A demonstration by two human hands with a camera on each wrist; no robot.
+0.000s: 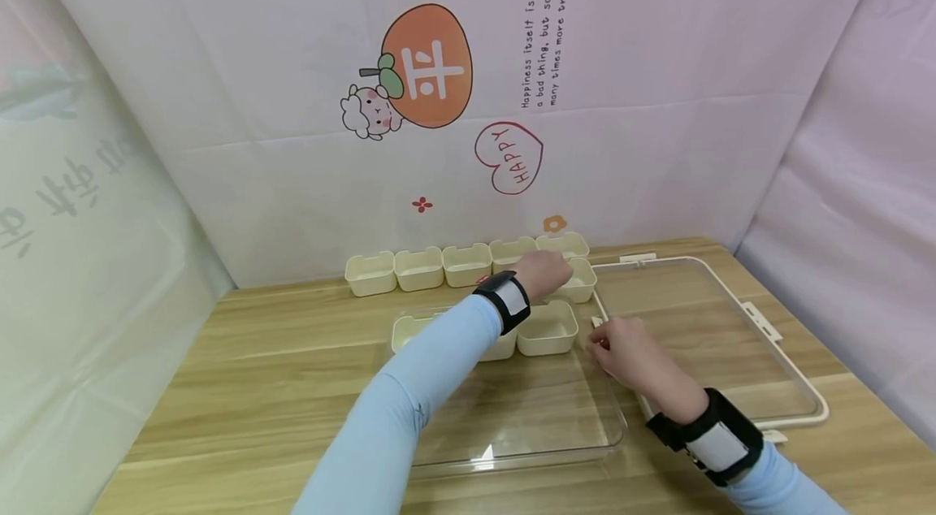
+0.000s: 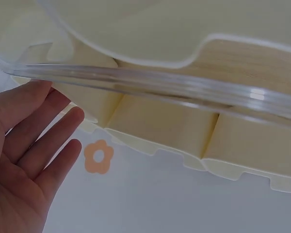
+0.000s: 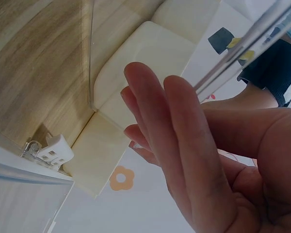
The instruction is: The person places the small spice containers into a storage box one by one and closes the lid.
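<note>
My left hand [image 1: 543, 273] reaches across to a small cream cup [image 1: 581, 281] standing in front of the back row. In the left wrist view, thumb and forefinger of the left hand [image 2: 34, 141] pinch at the cup's rim, while the other fingers stay loosely extended. The right hand [image 1: 627, 348] hovers between the clear tray [image 1: 526, 426] and the framed lid [image 1: 731, 336]. Nothing lies in its fingers, which are loosely bent in the right wrist view. At the tray's far side stand several cream cups, one of them a cup [image 1: 547, 330] beneath my left wrist.
A row of cream cups [image 1: 418, 269] lines the table's back edge against a printed cloth [image 1: 292, 198]. The lid lies flat to the right, its white clips [image 1: 762, 322] sticking out. My left forearm [image 1: 409, 389] crosses over the tray.
</note>
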